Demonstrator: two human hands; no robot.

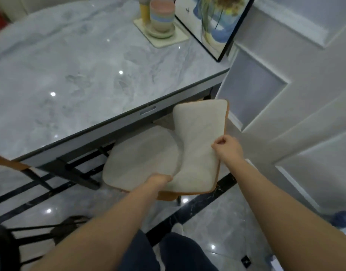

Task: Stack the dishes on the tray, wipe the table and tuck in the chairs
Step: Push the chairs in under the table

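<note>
A cream-cushioned chair (197, 143) with an orange-brown shell stands at the near edge of the grey marble table (70, 85), its seat partly under the tabletop. My left hand (158, 179) grips the front edge of the seat. My right hand (227, 146) is closed on the side edge of the backrest. At the table's far end a cream tray (180, 39) carries a stack of pastel bowls (162, 15) on a small plate, with a yellow cup (144, 10) behind them.
A framed flower picture (213, 22) leans against the white panelled wall (295, 94) on the right. Part of another orange chair (9, 163) shows at the left edge, with black table legs (76, 173) beneath. The floor is glossy grey tile with black stripes.
</note>
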